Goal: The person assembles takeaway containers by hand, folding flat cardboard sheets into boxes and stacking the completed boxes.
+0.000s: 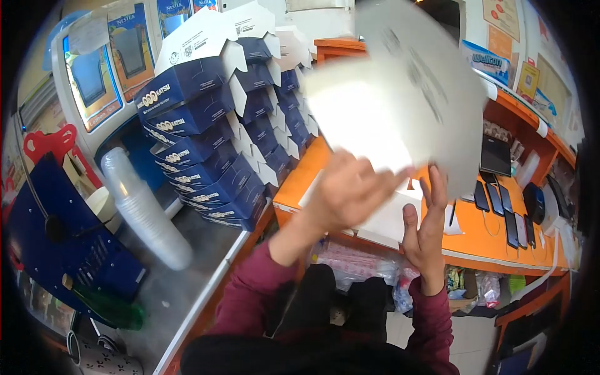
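A white cardboard food box [400, 94], blurred by motion and with smudged dark print on one face, is raised in front of me. At its lower edge my left hand [350, 190] is closed, with curled fingers pinching the cardboard. My right hand [428, 219] is beside it, thumb and fingers apart, fingertips close to or touching the bottom of the box. White sheets [384, 219] lie on the orange counter [300, 181] behind my hands. To the left rise stacks of navy boxes [194, 125] with white flaps.
A stack of clear plastic cups [147, 209] leans on the grey counter at left, near a green bottle [106, 303] and a patterned cup [103, 356]. Several phones [500, 200] lie on the orange counter at right. Wrapped packs [356, 262] fill the shelf below.
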The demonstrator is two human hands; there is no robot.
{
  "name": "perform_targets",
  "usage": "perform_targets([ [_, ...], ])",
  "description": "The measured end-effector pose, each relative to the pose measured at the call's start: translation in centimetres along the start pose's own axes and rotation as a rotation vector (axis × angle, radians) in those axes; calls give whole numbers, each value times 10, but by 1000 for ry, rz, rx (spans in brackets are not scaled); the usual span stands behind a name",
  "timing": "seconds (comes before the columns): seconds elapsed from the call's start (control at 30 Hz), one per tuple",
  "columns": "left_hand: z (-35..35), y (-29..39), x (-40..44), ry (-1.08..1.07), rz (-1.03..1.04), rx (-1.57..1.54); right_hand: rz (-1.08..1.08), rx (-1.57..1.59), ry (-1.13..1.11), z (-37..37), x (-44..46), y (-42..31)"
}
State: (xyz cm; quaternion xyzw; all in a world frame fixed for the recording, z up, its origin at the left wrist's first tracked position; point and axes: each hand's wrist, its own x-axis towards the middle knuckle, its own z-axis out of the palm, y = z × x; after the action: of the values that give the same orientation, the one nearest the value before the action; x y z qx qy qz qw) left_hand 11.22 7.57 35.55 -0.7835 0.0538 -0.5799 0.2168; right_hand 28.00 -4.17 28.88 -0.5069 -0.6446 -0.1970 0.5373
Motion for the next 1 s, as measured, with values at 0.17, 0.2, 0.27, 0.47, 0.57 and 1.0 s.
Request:
perform_targets([
  [0.17,-70,-128,60,111,198,680,9,-5,16,3,1,-1],
  [0.2,-83,-151,70,157,159,729,28,-16,-3,3,-4,3],
  [0.27,-115,-188,69,45,-120,800,107,8,-40,4,-13,11],
  [0.47,-152,-233,45,46,-231,847,232,80,-36,3,-24,21],
  [0.57,-159,-231,37,36,-326,878,257,107,-23,2,-27,23],
  [1.0,-154,-216,22,-355,-454,1123,383,41,-20,-6,-51,48],
])
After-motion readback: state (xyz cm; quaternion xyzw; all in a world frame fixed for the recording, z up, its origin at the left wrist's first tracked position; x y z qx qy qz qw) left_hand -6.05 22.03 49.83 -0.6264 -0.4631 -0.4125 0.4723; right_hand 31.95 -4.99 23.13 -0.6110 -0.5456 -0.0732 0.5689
